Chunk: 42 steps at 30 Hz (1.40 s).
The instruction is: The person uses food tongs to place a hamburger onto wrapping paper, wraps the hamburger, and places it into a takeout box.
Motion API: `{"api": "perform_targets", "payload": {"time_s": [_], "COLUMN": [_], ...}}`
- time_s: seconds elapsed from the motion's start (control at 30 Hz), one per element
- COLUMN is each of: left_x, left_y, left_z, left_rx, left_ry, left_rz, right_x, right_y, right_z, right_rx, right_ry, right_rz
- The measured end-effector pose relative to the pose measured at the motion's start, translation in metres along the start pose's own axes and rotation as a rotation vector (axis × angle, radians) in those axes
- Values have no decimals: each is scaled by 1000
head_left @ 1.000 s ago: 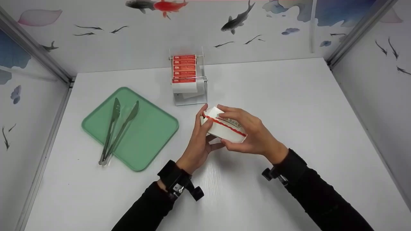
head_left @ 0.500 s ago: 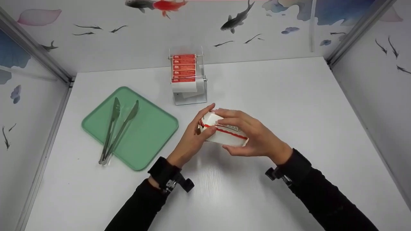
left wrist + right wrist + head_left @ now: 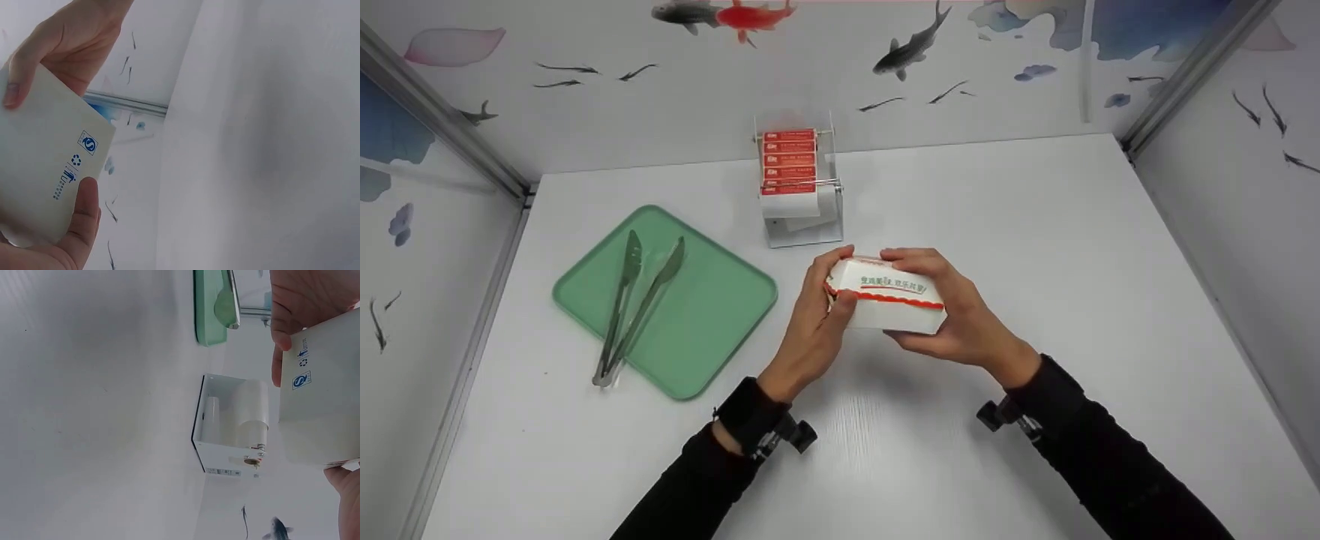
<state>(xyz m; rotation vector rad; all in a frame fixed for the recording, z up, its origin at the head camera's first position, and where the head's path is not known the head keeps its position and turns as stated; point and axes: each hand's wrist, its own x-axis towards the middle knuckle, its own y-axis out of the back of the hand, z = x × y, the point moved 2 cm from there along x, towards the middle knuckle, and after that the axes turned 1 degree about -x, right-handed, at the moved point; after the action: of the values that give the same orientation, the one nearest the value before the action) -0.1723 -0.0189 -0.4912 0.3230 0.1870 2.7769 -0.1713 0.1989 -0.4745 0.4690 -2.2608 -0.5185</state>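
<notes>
Both hands hold a white paper food box [image 3: 892,304] above the table, in front of the label dispenser in the head view. A red wavy stripe runs along the box, with green lettering above it. My left hand [image 3: 814,322] grips the box's left end, its thumb on the near side. At the opposite end my right hand [image 3: 971,322] holds the box, fingers over the top and thumb low on the near side. Blue printed marks show on the box's underside [image 3: 42,146] in the left wrist view. The box's inside is hidden.
A green tray [image 3: 705,300] lies on the left of the white table [image 3: 1035,225]. Metal tongs [image 3: 666,271] rest across it, their joined end past its rim. The label dispenser [image 3: 806,232], with a roll of red labels [image 3: 790,160], stands near the back wall.
The box has turned so that its lettered side faces the head camera more squarely. My left hand has shifted its grip at the left end. Tray, tongs and dispenser stay put.
</notes>
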Motion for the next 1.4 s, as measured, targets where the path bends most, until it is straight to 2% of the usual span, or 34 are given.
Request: {"api": "perform_targets", "payload": {"time_s": [0.2,0.43,0.5,0.6,0.67,0.77,0.87,1.07,1.2,1.27,1.4], "left_x": [-2,-3,-2,-1,0,1,3,3,2,1,0], "left_y": [1,0,2,6,8,8,6,7,13,16,21], "left_z": [1,-1,-3,-6,-7,-10,-11,-8,-6,-5,-7], "left_rx": [-107,-101,-101,-105,-116,-113,-62,192,357,379,334], "left_ry": [9,-26,-32,-27,-24,-25,-34,-57,-29,-21,-32], "left_rz": [-8,-22,2,57,94,115,104,35,-14,-39,-79], "right_x": [2,2,1,-2,-5,-7,-4,-4,-9,-10,-13], "right_y": [0,0,0,0,-2,-6,-13,-17,-15,-14,-11], "right_z": [0,-2,-3,-2,-1,1,-3,-5,-2,0,3], "right_rx": [37,29,17,38,106,243,318,277,248,237,200], "right_ry": [54,29,-37,-212,-344,-477,-524,-547,-523,-502,-485], "right_rz": [-6,-23,-32,-36,-28,-14,-14,54,71,67,58]}}
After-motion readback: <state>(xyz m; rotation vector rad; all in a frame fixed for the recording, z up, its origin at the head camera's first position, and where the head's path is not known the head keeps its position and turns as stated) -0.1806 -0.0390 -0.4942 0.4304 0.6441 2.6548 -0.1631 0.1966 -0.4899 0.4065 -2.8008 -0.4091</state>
